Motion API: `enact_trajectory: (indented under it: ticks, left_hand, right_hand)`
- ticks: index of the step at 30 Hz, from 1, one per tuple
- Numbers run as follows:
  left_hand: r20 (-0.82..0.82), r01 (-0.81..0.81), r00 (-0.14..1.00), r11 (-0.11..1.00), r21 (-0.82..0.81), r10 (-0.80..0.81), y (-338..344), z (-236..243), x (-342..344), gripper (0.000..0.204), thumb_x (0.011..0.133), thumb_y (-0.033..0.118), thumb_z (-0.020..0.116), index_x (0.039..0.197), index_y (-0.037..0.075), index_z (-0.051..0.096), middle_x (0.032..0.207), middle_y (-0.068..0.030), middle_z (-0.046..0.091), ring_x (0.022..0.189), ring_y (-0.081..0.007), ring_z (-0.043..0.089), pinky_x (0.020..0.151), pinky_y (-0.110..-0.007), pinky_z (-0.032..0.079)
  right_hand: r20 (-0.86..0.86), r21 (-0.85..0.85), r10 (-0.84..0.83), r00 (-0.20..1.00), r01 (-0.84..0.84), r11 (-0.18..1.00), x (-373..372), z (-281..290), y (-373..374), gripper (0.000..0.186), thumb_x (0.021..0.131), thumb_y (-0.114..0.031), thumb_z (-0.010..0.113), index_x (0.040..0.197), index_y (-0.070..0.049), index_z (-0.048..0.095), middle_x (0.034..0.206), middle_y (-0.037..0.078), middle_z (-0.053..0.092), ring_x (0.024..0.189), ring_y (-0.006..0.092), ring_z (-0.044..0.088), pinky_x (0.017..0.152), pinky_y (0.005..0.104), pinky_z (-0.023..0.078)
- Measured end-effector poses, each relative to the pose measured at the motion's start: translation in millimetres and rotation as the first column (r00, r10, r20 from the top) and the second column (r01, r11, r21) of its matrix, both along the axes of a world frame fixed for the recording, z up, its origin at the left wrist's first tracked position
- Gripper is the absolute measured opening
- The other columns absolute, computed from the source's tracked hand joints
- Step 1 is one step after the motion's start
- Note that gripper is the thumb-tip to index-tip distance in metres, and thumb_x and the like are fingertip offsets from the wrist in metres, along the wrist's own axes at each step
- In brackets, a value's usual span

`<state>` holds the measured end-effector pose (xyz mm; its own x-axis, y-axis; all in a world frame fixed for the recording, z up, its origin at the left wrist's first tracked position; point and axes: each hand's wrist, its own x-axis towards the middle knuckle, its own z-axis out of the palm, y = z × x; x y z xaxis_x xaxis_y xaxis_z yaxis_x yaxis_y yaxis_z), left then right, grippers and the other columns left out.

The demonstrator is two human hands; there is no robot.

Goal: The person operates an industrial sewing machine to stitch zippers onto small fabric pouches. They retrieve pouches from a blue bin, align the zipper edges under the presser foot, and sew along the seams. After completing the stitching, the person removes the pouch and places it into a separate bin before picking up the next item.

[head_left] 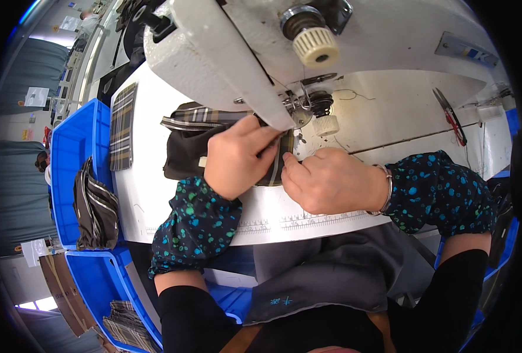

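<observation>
In the head view, a dark-brown and plaid fabric piece (pixel 184 152) is laid on the white worktop (pixel 149 203) beneath a white metal sewing machine (pixel 214 56). Its edge is pinched by the right hand (pixel 334 181), fingers closed, seemingly for alignment; the left hand (pixel 232 157) is laid over it, fingers half-bent, whether gripping cannot be told.

The left hand's (pixel 235 157) fingertips pass behind the head of the sewing machine (pixel 208 65), so how they hold the dark plaid cloth (pixel 183 154) cannot be seen. The right hand's (pixel 331 181) curled fingers are mostly hidden beneath it, and both hands cover part of the cloth. Above the grip, the upper edge cuts off the machine's top. Far beyond the grip, to the left, a person (pixel 89 22) is too small and blurred to make out.
</observation>
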<state>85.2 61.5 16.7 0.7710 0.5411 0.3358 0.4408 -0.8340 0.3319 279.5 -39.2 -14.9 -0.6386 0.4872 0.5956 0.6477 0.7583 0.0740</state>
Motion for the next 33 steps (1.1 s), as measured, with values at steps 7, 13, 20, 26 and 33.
enact_trajectory:
  ticks: [7, 13, 20, 26, 33]
  left_hand:
    - [-0.17, 0.073, 0.985, 0.918, 0.389, -0.007, -17.5, 9.9, 7.1, 0.036, 0.071, 0.012, 0.077, 0.107, 0.012, 0.078, 0.103, 0.0013, 0.066, 0.09, -0.0201, 0.068, 0.065, -0.032, 0.056]
    - [-0.082, 0.041, 0.997, 0.937, 0.348, -0.013, -22.4, 5.2, 11.5, 0.036, 0.071, 0.008, 0.08, 0.107, 0.012, 0.079, 0.105, -0.0005, 0.07, 0.096, -0.0236, 0.07, 0.076, -0.032, 0.059]
    - [-0.105, 0.012, 0.994, 0.925, 0.38, 0.03, -25.6, -0.2, 11.3, 0.037, 0.072, 0.014, 0.074, 0.108, 0.012, 0.078, 0.106, 0.0033, 0.069, 0.101, -0.0184, 0.067, 0.072, -0.03, 0.058]
    - [-0.109, -0.071, 0.987, 0.933, 0.352, 0.117, -22.2, 3.2, 20.2, 0.025, 0.076, 0.01, 0.078, 0.101, 0.013, 0.078, 0.103, 0.0014, 0.072, 0.086, -0.023, 0.071, 0.068, -0.031, 0.057]
    - [-0.087, -0.072, 0.99, 0.933, 0.353, 0.109, -18.2, -1.8, 18.3, 0.029, 0.076, 0.009, 0.076, 0.105, 0.011, 0.075, 0.108, 0.0005, 0.074, 0.093, -0.0241, 0.073, 0.068, -0.033, 0.057]
  right_hand:
    - [0.048, -0.022, -0.025, 0.999, 0.026, 0.999, 1.7, 2.2, -3.6, 0.015, 0.075, -0.018, 0.068, 0.076, -0.003, 0.068, 0.074, 0.011, 0.062, 0.054, 0.0154, 0.058, 0.047, 0.0287, 0.045]
    - [0.11, 0.004, -0.09, 0.99, 0.09, 0.996, 0.3, 7.9, -10.7, 0.02, 0.078, -0.018, 0.068, 0.083, 0.0, 0.073, 0.087, 0.019, 0.072, 0.057, 0.0166, 0.062, 0.049, 0.028, 0.047]
    - [0.101, 0.106, -0.064, 0.993, 0.053, 0.993, -1.6, 2.2, -9.6, 0.021, 0.069, -0.017, 0.067, 0.071, 0.004, 0.069, 0.075, 0.024, 0.069, 0.051, 0.018, 0.06, 0.045, 0.0287, 0.047]
    - [0.108, 0.049, -0.109, 0.988, 0.104, 0.993, 7.3, 0.9, -3.1, 0.017, 0.064, -0.014, 0.068, 0.066, 0.003, 0.065, 0.064, 0.015, 0.059, 0.046, 0.015, 0.051, 0.042, 0.0299, 0.043]
    - [0.258, -0.105, -0.111, 0.96, 0.142, 0.984, 13.3, 9.9, -5.6, 0.028, 0.079, -0.016, 0.067, 0.095, 0.005, 0.074, 0.103, 0.027, 0.074, 0.058, 0.0164, 0.064, 0.051, 0.0292, 0.05]
